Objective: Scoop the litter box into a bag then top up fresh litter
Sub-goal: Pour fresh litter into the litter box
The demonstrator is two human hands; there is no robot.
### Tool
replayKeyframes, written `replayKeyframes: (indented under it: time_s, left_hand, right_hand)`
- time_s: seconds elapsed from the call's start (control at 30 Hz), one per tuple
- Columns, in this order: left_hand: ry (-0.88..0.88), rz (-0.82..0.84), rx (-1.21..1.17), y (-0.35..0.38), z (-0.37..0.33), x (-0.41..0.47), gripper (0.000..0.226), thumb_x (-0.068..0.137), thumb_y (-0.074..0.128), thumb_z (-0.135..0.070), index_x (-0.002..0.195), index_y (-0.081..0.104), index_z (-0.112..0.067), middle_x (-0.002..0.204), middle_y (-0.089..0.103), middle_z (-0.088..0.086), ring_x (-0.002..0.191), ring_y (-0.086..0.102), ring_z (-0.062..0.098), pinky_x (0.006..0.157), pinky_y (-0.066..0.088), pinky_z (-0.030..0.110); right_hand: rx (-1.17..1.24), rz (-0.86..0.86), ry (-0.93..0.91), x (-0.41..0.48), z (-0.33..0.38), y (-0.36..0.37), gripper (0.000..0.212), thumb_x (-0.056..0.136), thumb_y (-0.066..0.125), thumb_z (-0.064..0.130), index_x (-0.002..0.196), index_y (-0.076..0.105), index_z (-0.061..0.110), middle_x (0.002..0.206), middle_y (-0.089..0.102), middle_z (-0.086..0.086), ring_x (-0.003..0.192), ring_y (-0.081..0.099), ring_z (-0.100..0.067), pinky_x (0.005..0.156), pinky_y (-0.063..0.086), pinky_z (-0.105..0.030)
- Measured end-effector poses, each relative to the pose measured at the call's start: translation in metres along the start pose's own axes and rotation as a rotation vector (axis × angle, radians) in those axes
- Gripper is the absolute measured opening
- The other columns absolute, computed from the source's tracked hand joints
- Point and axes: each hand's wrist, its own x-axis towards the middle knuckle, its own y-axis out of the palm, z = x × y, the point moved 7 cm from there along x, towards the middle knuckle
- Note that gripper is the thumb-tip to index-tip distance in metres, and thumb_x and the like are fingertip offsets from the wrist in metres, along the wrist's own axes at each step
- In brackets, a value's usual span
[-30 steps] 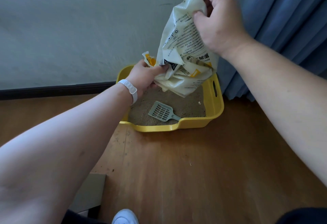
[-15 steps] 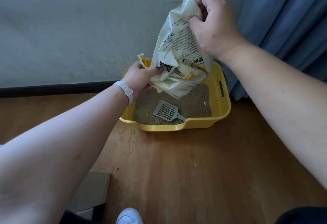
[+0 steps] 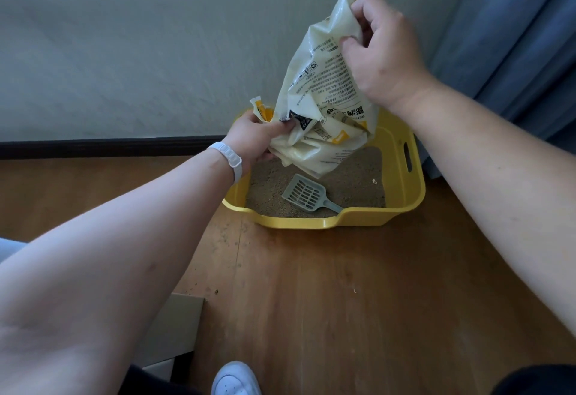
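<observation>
A cream litter bag (image 3: 324, 89) with yellow marks and black print hangs upended over the yellow litter box (image 3: 402, 189). My right hand (image 3: 381, 55) grips the bag's raised end. My left hand (image 3: 258, 139), a white band on its wrist, pinches the bag's lower end just above the litter. The box holds brown litter (image 3: 352, 182), and a grey slotted scoop (image 3: 307, 196) lies on it with its handle toward the front rim. The bag's opening is hidden.
The box stands on a wooden floor (image 3: 343, 301) against a pale wall with a dark skirting board (image 3: 109, 145). A blue curtain (image 3: 514, 51) hangs at the right. A cardboard piece (image 3: 174, 326) and my white shoe (image 3: 235, 379) are near the bottom edge.
The view has shifted, so the box and bag sit further right and lower. The bag has been raised a little at its top end. Both hands keep their hold.
</observation>
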Motion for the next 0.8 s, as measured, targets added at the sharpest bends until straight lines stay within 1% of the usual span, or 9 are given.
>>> replayKeyframes:
  time_s: [0.07, 0.17, 0.27, 0.37, 0.43, 0.5, 0.53, 0.67, 0.8]
  left_hand:
    - [0.000, 0.005, 0.017, 0.009, -0.002, 0.001, 0.048, 0.075, 0.083, -0.036, 0.114, 0.063, -0.017, 0.105, 0.073, 0.004, 0.084, 0.073, 0.019, 0.064, 0.058, 0.030]
    - [0.016, 0.001, 0.049, 0.026, -0.010, 0.002, 0.048, 0.073, 0.083, -0.036, 0.112, 0.062, -0.018, 0.105, 0.073, 0.004, 0.089, 0.072, 0.021, 0.075, 0.061, 0.037]
    - [0.097, -0.017, 0.088, 0.045, -0.023, 0.002, 0.043, 0.073, 0.083, -0.036, 0.108, 0.064, -0.020, 0.101, 0.073, -0.001, 0.089, 0.071, 0.017, 0.078, 0.060, 0.037]
    - [0.171, -0.043, 0.115, 0.065, -0.035, 0.002, 0.040, 0.074, 0.083, -0.034, 0.107, 0.063, -0.023, 0.098, 0.073, -0.006, 0.087, 0.071, 0.012, 0.076, 0.060, 0.034]
    - [0.197, -0.065, 0.142, 0.079, -0.042, 0.001, 0.037, 0.077, 0.081, -0.031, 0.108, 0.061, -0.023, 0.097, 0.071, -0.007, 0.086, 0.070, 0.011, 0.073, 0.060, 0.032]
    - [0.232, -0.070, 0.171, 0.093, -0.050, -0.001, 0.035, 0.079, 0.079, -0.031, 0.108, 0.060, -0.025, 0.097, 0.069, -0.008, 0.086, 0.068, 0.010, 0.072, 0.058, 0.030]
    - [0.246, -0.073, 0.183, 0.100, -0.054, -0.003, 0.034, 0.080, 0.078, -0.031, 0.109, 0.060, -0.026, 0.097, 0.068, -0.010, 0.086, 0.067, 0.009, 0.071, 0.057, 0.029]
    - [0.303, -0.085, 0.261, 0.125, -0.069, -0.007, 0.024, 0.085, 0.071, -0.029, 0.104, 0.057, -0.028, 0.093, 0.063, -0.014, 0.084, 0.062, 0.006, 0.069, 0.053, 0.025]
    - [0.373, -0.071, 0.290, 0.151, -0.085, -0.013, 0.016, 0.088, 0.067, -0.029, 0.101, 0.059, -0.027, 0.094, 0.065, -0.012, 0.088, 0.064, 0.009, 0.073, 0.055, 0.030]
  right_hand:
    - [-0.013, -0.008, 0.015, -0.001, -0.007, -0.008, 0.015, 0.081, 0.052, 0.013, 0.092, 0.059, 0.005, 0.079, 0.062, -0.012, 0.072, 0.054, -0.025, 0.066, 0.046, -0.037]
    - [-0.030, -0.029, 0.037, -0.003, -0.017, -0.027, 0.014, 0.080, 0.052, 0.012, 0.090, 0.058, 0.004, 0.076, 0.058, -0.005, 0.072, 0.053, -0.026, 0.066, 0.047, -0.039]
    - [-0.073, -0.031, 0.088, -0.008, -0.035, -0.049, 0.011, 0.080, 0.051, 0.010, 0.089, 0.054, 0.005, 0.070, 0.051, 0.005, 0.068, 0.048, -0.021, 0.064, 0.044, -0.037]
    - [-0.104, -0.056, 0.192, -0.018, -0.065, -0.074, 0.013, 0.080, 0.053, 0.011, 0.092, 0.053, 0.005, 0.078, 0.056, -0.002, 0.071, 0.049, -0.017, 0.067, 0.046, -0.039]
    - [-0.087, -0.074, 0.296, -0.029, -0.089, -0.090, 0.019, 0.082, 0.055, 0.011, 0.099, 0.055, 0.004, 0.089, 0.063, -0.006, 0.075, 0.055, -0.013, 0.070, 0.049, -0.032]
    - [-0.084, -0.089, 0.384, -0.041, -0.111, -0.105, 0.021, 0.083, 0.058, 0.012, 0.104, 0.057, 0.007, 0.096, 0.066, -0.003, 0.078, 0.058, -0.011, 0.063, 0.048, -0.019]
    - [-0.097, -0.096, 0.412, -0.046, -0.120, -0.112, 0.020, 0.084, 0.059, 0.013, 0.104, 0.058, 0.009, 0.097, 0.065, -0.002, 0.079, 0.059, -0.011, 0.061, 0.046, -0.017]
    - [-0.124, -0.095, 0.532, -0.064, -0.151, -0.134, 0.018, 0.086, 0.061, 0.020, 0.102, 0.055, 0.016, 0.095, 0.061, 0.003, 0.077, 0.056, -0.010, 0.061, 0.042, -0.020]
    - [-0.135, -0.048, 0.664, -0.081, -0.177, -0.156, 0.022, 0.088, 0.059, 0.028, 0.108, 0.059, 0.018, 0.101, 0.064, 0.003, 0.092, 0.061, -0.017, 0.076, 0.050, -0.030]
